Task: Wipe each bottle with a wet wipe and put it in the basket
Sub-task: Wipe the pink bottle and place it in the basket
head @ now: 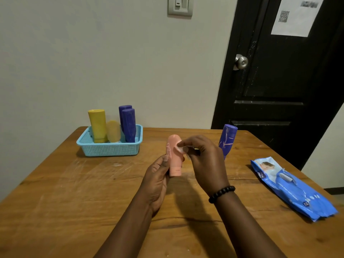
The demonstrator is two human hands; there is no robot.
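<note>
The left hand (158, 175) holds the smooth pink bottle (174, 155) cap-down above the wooden worktop (74, 192); right hand (202, 161) fingers pinch a white wet wipe (180, 148) against it.

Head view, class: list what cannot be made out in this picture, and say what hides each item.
1. Wet wipe: mostly covered by the right hand.
2. Purple bottle on the table: its lower end sits behind that hand.
3. Paper on the door: text blurred, top cut by the edge.
4. Bottles in the basket: lower parts hidden by its wall.
5. Wipes pack: print too small.
</note>
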